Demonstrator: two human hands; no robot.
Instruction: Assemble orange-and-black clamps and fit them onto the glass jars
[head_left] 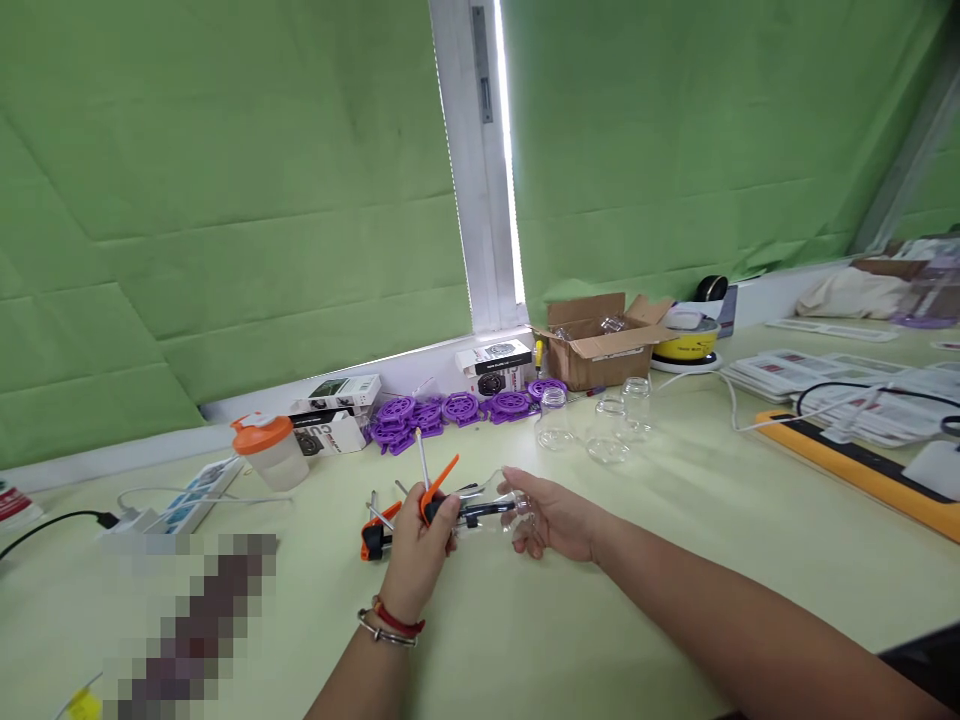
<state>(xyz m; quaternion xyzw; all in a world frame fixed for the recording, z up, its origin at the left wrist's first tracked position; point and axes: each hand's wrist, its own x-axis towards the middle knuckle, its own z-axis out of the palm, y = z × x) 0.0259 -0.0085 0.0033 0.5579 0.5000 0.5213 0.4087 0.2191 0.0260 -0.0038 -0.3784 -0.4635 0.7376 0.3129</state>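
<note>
My left hand (421, 548) grips an orange-and-black lever piece (433, 497) with a thin metal rod sticking up. Its black stem reaches to the right, in or behind a clear bottle-like vessel (487, 520); I cannot tell which. Fingers of my right hand (556, 512) curl around the vessel's right end. On the table just left of my left hand lies another orange-and-black lever piece (373, 540) with metal rods, partly hidden. Beyond my hands stand several clear vessels (609, 440) of the same sort.
Along the wall lie purple round plastic parts (460, 407), printed boxes (337, 430) and an open cardboard box (604, 350). An orange-lidded cup (271, 455) and a power strip (201, 497) are at left. At right are paper stacks (806, 375) and an orange-black bar (862, 470) with cables.
</note>
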